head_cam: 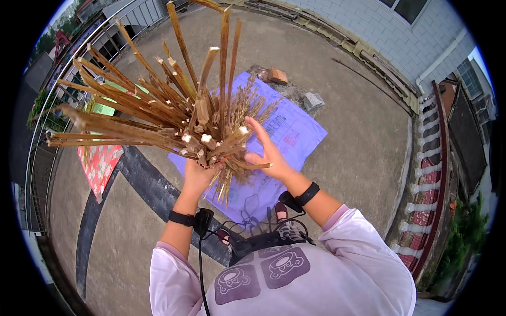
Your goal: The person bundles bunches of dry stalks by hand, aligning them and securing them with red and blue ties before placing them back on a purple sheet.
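A large bundle of dried plant stalks [158, 104], with pale cut ends and seed heads on its far right side, is held up in front of me. My left hand [199, 173] grips the bundle from below, its fingers partly hidden under the stalks. A bit of red tie shows by these fingers. At the bundle's right side my right hand [270, 156] is spread, thumb and fingers apart, near the seed heads; whether it touches them I cannot tell. Beneath the bundle a purple woven plastic sheet [304, 132] bearing print lies on the concrete.
A brick [278, 76] and a grey concrete block [313, 101] rest at the sheet's far edge. Red flowered cloth [101, 168] lies at left, near a metal railing [31, 158]. A balustrade [425, 170] runs along the right. Cables hang at my waist, above my shoes.
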Motion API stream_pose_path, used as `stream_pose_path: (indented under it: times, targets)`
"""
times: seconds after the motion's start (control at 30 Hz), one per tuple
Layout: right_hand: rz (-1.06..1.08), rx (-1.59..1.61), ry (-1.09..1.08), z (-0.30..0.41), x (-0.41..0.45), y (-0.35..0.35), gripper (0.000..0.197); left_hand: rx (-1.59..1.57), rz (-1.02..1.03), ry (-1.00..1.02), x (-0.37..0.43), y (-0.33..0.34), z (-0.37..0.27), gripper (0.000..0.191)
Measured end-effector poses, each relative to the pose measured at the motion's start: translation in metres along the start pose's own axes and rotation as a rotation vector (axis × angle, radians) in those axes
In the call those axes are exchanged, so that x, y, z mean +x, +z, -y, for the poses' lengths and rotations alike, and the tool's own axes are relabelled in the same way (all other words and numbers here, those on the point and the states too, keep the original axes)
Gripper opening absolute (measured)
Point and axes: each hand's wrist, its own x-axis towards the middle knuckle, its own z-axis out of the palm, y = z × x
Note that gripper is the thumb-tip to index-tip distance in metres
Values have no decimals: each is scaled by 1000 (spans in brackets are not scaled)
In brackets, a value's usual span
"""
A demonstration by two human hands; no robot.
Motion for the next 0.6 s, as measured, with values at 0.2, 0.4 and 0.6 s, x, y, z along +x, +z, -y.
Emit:
stream_pose_path:
  times: [0.2, 0.4, 0.6]
  targets:
    - [62, 37, -13, -35, 18, 28, 66, 176, 56, -53, 0, 17, -11, 42]
    - [-98, 178, -35, 1, 25, -18, 66, 25, 32, -83, 0, 11, -10, 40]
    - [93, -93, -98, 15, 5, -7, 92, 83, 135, -13, 2, 10, -9, 65]
